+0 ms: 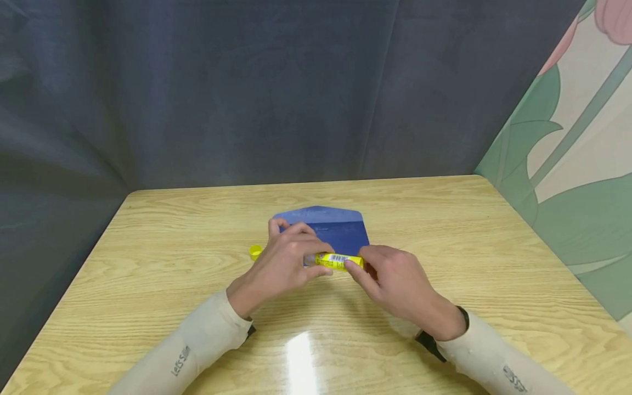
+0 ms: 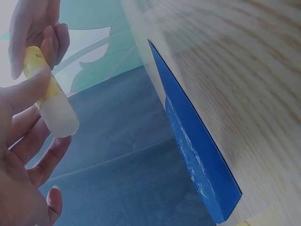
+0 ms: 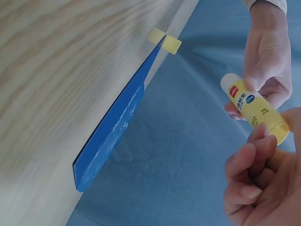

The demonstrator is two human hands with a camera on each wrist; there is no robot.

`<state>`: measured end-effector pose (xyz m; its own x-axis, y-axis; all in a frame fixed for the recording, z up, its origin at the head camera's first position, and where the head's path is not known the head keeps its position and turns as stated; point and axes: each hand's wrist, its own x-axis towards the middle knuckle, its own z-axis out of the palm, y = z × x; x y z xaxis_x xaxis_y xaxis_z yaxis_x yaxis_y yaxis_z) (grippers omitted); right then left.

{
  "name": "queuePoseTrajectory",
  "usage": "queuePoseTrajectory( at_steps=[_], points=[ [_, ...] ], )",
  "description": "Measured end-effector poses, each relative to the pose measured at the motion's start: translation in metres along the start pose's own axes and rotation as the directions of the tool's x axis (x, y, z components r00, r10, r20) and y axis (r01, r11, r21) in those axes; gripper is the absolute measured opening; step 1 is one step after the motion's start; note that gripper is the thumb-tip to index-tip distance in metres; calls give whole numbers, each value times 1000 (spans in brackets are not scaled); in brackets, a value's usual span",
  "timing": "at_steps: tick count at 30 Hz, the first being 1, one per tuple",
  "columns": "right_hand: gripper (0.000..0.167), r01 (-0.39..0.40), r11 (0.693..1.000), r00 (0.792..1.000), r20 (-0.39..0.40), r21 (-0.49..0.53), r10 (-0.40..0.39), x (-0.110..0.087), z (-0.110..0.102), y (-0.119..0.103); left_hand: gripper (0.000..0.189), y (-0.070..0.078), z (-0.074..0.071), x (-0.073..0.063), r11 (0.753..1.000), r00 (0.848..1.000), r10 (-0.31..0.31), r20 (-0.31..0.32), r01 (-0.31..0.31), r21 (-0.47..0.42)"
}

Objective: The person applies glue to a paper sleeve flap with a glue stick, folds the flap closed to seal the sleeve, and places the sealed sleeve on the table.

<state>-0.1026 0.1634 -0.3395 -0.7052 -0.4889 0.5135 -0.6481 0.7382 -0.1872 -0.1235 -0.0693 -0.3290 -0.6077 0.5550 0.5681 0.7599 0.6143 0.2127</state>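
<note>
A yellow glue stick (image 1: 338, 260) with a white end lies level between my two hands. My left hand (image 1: 290, 257) holds it near the white end, the thumb (image 2: 29, 89) across its barrel. At the other end my right hand (image 1: 399, 280) pinches the yellow base between thumb and fingers. Beneath and beyond them a blue envelope (image 1: 340, 237) rests on the table, its flap (image 1: 336, 214) folded out away from me. Whitish glue smears (image 3: 121, 123) streak the flap in both wrist views. The left hand hides part of the envelope in the head view.
Left of the envelope, the yellow cap (image 1: 255, 252) sits on the wooden table (image 1: 187, 230). A dark curtain (image 1: 257, 99) hangs behind the table's far edge. On the right side rises a wall covering with a leaf and flower pattern (image 1: 582, 164).
</note>
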Motion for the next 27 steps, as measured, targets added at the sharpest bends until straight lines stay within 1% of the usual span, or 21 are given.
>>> queuePoseTrajectory(
  at_steps=[6, 11, 19, 27],
  points=[
    [37, -21, 1000, 1000, -5, 19, 21, 2, -2, -1, 30, 1, 0, 1, 999, 1000, -22, 7, 22, -37],
    [33, -28, 999, 1000, -10, 31, 29, 2, -2, -2, 30, 0, 1, 1, 998, 999, -42, 24, 43, -43],
    [28, -46, 998, 999, 16, 34, 46, 2, -2, -2, 34, 1, 1, 1, 998, 1000, -25, 18, 26, -55],
    [24, -52, 998, 999, -5, 36, 53, 1, -3, -3, 34, 1, 1, 1, 998, 1000, -20, 13, 20, -52]
  ],
)
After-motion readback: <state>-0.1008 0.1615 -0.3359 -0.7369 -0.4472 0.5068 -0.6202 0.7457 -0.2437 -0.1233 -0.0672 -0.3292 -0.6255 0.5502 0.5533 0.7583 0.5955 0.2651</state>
